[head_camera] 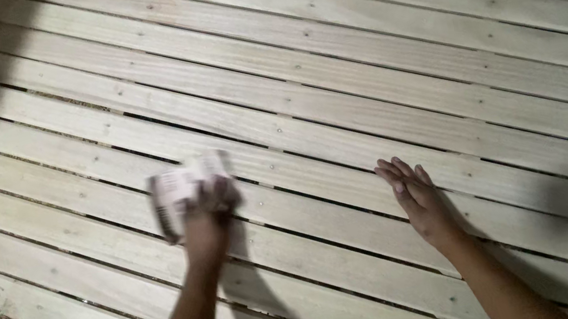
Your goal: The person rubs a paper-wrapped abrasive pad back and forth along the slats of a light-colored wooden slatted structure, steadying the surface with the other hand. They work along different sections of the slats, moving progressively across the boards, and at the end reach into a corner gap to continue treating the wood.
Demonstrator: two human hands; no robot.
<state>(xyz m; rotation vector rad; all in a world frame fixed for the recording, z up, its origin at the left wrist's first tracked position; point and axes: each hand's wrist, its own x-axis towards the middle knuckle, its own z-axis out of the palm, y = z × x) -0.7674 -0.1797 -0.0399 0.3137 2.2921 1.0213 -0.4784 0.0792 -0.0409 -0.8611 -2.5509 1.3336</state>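
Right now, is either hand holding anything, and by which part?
The left hand grips a blurred pale sanding block by its near right end, against the wooden slats. The right hand holds nothing; it lies flat on them.

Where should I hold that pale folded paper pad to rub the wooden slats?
Probably from above, on its upper back, as the left hand does with the pale folded sanding pad: it lies flat on the pale wooden slats, its underside free to rub.

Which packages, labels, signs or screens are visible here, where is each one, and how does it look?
Folded sheet: held in the left hand on the wooden slats; pale pinkish-white, blurred, with a dark edge; whether it bears print cannot be told.
No other package, label, sign or screen; the right hand lies flat on the slats, holding nothing.
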